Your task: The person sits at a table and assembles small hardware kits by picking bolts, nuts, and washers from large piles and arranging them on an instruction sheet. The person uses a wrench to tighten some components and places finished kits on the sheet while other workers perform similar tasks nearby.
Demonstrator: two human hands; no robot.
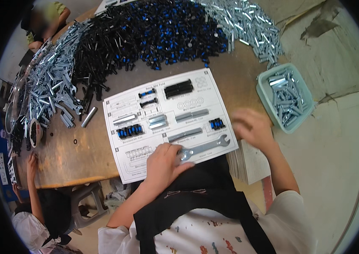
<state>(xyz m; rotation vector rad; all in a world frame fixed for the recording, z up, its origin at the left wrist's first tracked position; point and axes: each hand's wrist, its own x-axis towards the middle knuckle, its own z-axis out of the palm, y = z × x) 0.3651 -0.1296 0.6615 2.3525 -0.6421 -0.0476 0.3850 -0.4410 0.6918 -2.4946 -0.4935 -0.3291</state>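
Note:
A printed parts sheet [217,95] lies at the table's near edge with groups of hardware on it. My left hand [161,166] rests on the sheet's lower part, its fingers curled and its thumb at the near end of a silver open-ended wrench [205,148]. My right hand [250,129], smeared by motion, is beside the sheet's right edge; what its fingers hold, if anything, is unclear. On the sheet lie long black bolts [178,88], blue-banded bolts [129,131], more such bolts [217,123], grey metal sleeves [192,114] and shiny short sleeves [158,121].
Heaps of black and blue-banded bolts [154,34], silver sleeves [247,21] and wrenches [67,99] cover the table's far side. A pale green bin [261,91] of metal sleeves stands right. A paper stack [253,163] is below it. Other people sit at left.

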